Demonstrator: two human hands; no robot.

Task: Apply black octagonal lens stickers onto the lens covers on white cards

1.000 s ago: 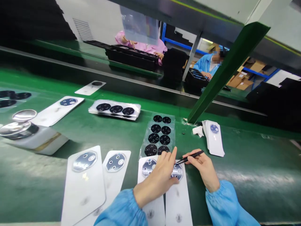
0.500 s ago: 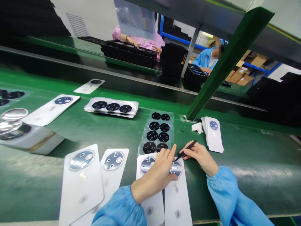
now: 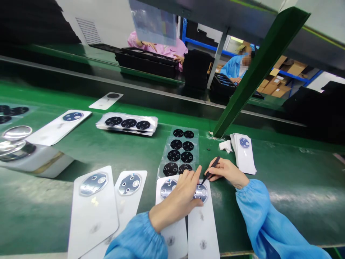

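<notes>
My left hand (image 3: 181, 197) lies across two white phone-shaped panels, the left panel (image 3: 174, 232) and the right panel (image 3: 202, 225). Its fingers are stretched out and press on the upper part, partly covering the silvery octagonal camera areas. Pinched in my right hand (image 3: 228, 172) is a pair of black tweezers (image 3: 212, 169), tilted. Their tip meets the upper edge of the right panel's octagon (image 3: 202, 196), close to my left fingertips. Just beyond lies a clear sheet (image 3: 195, 138) bearing black octagonal stickers in two columns.
More white panels (image 3: 94, 208) overlap at left. Behind them sit a stack of sticker sheets (image 3: 126, 124) and another panel (image 3: 58, 129). A panel stack (image 3: 245, 158) and crumpled white scrap (image 3: 225, 146) lie at right. A green post (image 3: 258, 68) slants upward. Two people work across the bench.
My right hand has shifted slightly and the tweezers stand a little steeper, their tip in nearly the same place. My left hand stays on the panels.
</notes>
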